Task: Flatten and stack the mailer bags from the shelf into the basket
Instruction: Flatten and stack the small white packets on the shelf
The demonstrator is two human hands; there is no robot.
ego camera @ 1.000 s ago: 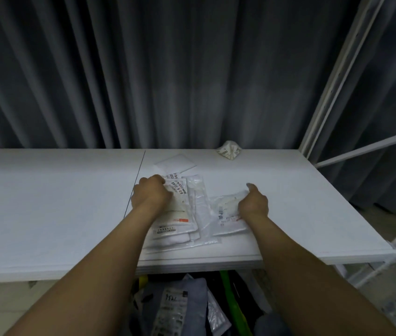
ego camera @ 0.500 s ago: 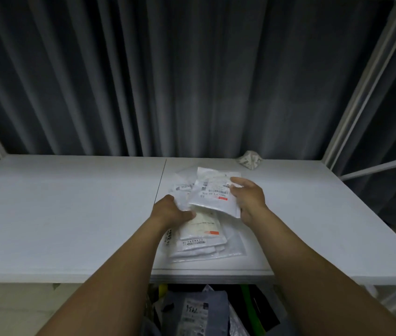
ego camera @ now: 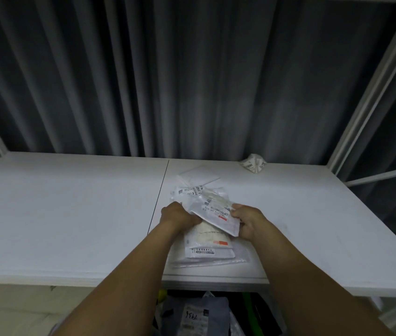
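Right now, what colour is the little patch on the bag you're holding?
Red, on the white mailer bag; the head view shows it best.

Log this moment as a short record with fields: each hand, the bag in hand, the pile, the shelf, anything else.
left hand: grips the left edge of the held mailer bag
right hand: pinches its right edge
held mailer bag: white, labelled, tilted above the pile
pile: several mailer bags lying flat near the shelf front edge
shelf: white, seam just left of the pile
crumpled bag: back right of shelf, apart from the pile
below shelf: grey mailer bags; basket itself not discernible
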